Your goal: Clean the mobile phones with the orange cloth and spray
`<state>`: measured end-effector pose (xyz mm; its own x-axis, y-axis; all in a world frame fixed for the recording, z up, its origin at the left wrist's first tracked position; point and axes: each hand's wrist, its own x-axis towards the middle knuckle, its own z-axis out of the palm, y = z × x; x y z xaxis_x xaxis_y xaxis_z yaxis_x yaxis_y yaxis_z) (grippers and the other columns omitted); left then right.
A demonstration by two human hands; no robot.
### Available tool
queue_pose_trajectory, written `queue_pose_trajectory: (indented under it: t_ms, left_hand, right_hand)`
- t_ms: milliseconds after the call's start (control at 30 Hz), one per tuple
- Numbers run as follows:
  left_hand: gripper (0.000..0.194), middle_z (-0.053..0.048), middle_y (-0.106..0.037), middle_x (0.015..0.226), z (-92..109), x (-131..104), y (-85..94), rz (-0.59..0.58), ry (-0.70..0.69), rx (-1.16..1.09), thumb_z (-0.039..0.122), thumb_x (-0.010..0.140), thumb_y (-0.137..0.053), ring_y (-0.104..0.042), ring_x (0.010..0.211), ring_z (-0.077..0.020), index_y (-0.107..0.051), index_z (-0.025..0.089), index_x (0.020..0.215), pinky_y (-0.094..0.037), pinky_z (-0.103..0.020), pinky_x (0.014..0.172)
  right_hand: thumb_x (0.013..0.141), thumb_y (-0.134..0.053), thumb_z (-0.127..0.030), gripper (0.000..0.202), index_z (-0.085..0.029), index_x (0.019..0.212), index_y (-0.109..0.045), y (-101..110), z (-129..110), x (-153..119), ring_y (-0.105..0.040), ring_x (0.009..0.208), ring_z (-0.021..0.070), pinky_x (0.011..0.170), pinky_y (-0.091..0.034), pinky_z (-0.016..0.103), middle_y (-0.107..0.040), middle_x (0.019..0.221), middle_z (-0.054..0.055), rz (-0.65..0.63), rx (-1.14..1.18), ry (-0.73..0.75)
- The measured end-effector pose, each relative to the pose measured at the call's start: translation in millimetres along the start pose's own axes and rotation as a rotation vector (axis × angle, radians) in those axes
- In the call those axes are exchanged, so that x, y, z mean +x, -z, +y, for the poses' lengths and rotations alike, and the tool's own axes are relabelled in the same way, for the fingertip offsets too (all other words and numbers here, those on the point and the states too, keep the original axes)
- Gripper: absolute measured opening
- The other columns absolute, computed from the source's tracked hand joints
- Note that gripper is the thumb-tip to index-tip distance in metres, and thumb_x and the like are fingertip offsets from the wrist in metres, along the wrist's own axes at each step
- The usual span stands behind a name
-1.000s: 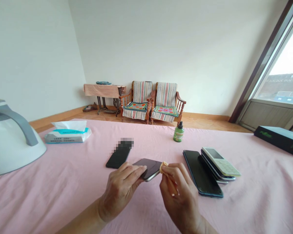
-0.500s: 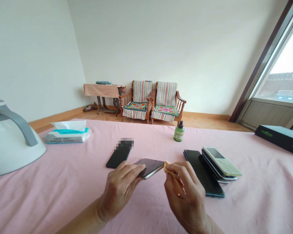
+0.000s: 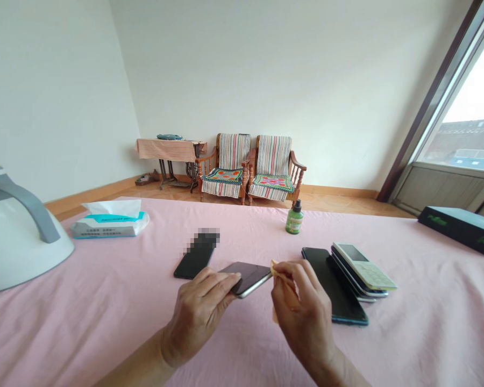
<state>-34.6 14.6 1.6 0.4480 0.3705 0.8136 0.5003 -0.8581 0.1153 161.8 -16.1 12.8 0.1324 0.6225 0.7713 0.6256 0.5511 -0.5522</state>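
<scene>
My left hand [image 3: 204, 309] grips a dark-screened smartphone [image 3: 252, 275] by its left end, holding it tilted above the pink cloth. A pale orange cloth [image 3: 287, 295] is bunched in my right hand [image 3: 304, 309], whose fingers are closed around it. The tip of that cloth touches the phone's right end. Beyond my left hand lies a black phone [image 3: 193, 263], its far end pixelated. To the right of my right hand rests a large black phone [image 3: 344, 293], beside a stack of phones topped by a white keypad phone [image 3: 365, 266].
A green bottle with a black cap [image 3: 294, 219] stands farther back. At the left are a tissue pack [image 3: 108, 226] and a large white kettle with a grey handle [image 3: 22, 242]. A black box [image 3: 460, 228] lies at the right edge of the pink tablecloth [image 3: 234, 344].
My right hand and its cloth have shifted slightly at the phone's right end, with more cloth showing below the fingers. My left hand keeps its hold. The view has moved slightly.
</scene>
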Motion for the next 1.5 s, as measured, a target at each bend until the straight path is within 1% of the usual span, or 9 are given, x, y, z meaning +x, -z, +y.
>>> queue_pose_trajectory:
  t_ms: [67,233,333,600,833,1033,1133,1267,1500]
  left_hand:
    - [0.024,-0.009,-0.068,0.090,0,1,0.3,0.006,-0.009,0.006,0.015,0.090,-0.056,-0.062,0.082,-0.0189,-0.059,0.014,0.114,-0.052,-0.029,0.070]
    - [0.024,-0.009,-0.068,0.091,1,3,0.4,-0.062,-0.085,0.024,0.015,0.091,-0.052,-0.062,0.081,-0.0194,-0.058,0.014,0.114,-0.053,-0.031,0.070]
    - [0.023,-0.009,-0.068,0.092,4,5,-0.5,-0.091,-0.105,0.053,0.014,0.091,-0.051,-0.063,0.084,-0.0197,-0.058,0.014,0.113,-0.055,-0.033,0.074]
    - [0.024,-0.011,-0.067,0.090,15,0,-4.5,-0.151,-0.134,0.178,0.018,0.087,-0.053,-0.063,0.083,-0.0231,-0.059,0.012,0.109,-0.055,-0.042,0.078]
    - [0.025,-0.011,-0.068,0.092,15,-5,-4.7,-0.126,-0.229,0.244,0.012,0.091,-0.048,-0.065,0.088,-0.0222,-0.059,0.009,0.114,-0.057,-0.036,0.079]
    - [0.033,-0.015,-0.065,0.099,12,-9,-1.4,-0.064,-0.200,0.029,0.007,0.089,-0.051,-0.061,0.097,-0.0235,-0.053,0.005,0.122,-0.053,-0.038,0.087]
    - [0.033,-0.015,-0.063,0.102,14,-7,-1.1,-0.054,-0.125,-0.151,0.007,0.089,-0.049,-0.060,0.099,-0.0229,-0.051,0.007,0.122,-0.052,-0.035,0.088]
    - [0.030,-0.010,-0.063,0.094,19,-1,-6.4,-0.127,0.104,-0.271,0.006,0.087,-0.047,-0.062,0.088,-0.0179,-0.053,0.013,0.115,-0.052,-0.028,0.080]
    - [0.012,-0.003,-0.060,0.073,13,-1,-16.2,-0.240,0.286,-0.285,0.017,0.089,-0.047,-0.058,0.066,-0.0138,-0.059,0.016,0.092,-0.048,-0.022,0.065]
  right_hand:
    - [0.079,-0.053,-0.014,0.009,-0.019,0.084,-0.058,0,9,3,-0.057,0.072,0.0152,0.064,-0.047,0.025,-0.057,0.078,0.002,0.001,0.021,-0.149]
    - [0.079,-0.058,-0.028,0.012,-0.017,0.079,-0.060,-10,18,-1,-0.053,0.058,0.0133,0.051,-0.041,0.022,-0.058,0.066,0.000,-0.244,0.350,-0.540]
    - [0.076,-0.062,-0.030,0.016,-0.015,0.081,-0.061,-14,20,-5,-0.056,0.060,0.0141,0.053,-0.043,0.023,-0.062,0.069,0.002,-0.260,0.461,-0.622]
    - [0.072,-0.061,-0.024,0.010,-0.016,0.079,-0.064,-14,21,-6,-0.062,0.062,0.0169,0.055,-0.048,0.025,-0.066,0.069,0.003,-0.205,0.373,-0.537]
    - [0.075,-0.058,-0.018,0.006,-0.016,0.076,-0.064,-14,16,-7,-0.058,0.062,0.0149,0.056,-0.046,0.024,-0.062,0.067,0.001,-0.204,0.332,-0.492]
    - [0.082,-0.059,-0.026,0.009,-0.017,0.082,-0.062,-8,10,-7,-0.058,0.068,0.0145,0.061,-0.048,0.024,-0.060,0.075,0.002,-0.141,0.336,-0.288]
    - [0.086,-0.053,-0.023,0.008,-0.019,0.089,-0.059,-4,3,-8,-0.058,0.072,0.0148,0.061,-0.048,0.024,-0.058,0.080,0.003,-0.084,0.336,-0.190]
    - [0.087,-0.049,-0.015,0.012,-0.020,0.095,-0.057,-5,-1,-10,-0.057,0.073,0.0141,0.061,-0.049,0.023,-0.055,0.083,0.003,-0.059,0.257,-0.055]
    - [0.089,-0.042,-0.008,0.024,-0.021,0.105,-0.055,-21,7,-18,-0.058,0.083,0.0143,0.073,-0.051,0.025,-0.054,0.093,0.005,-0.327,0.288,-0.010]
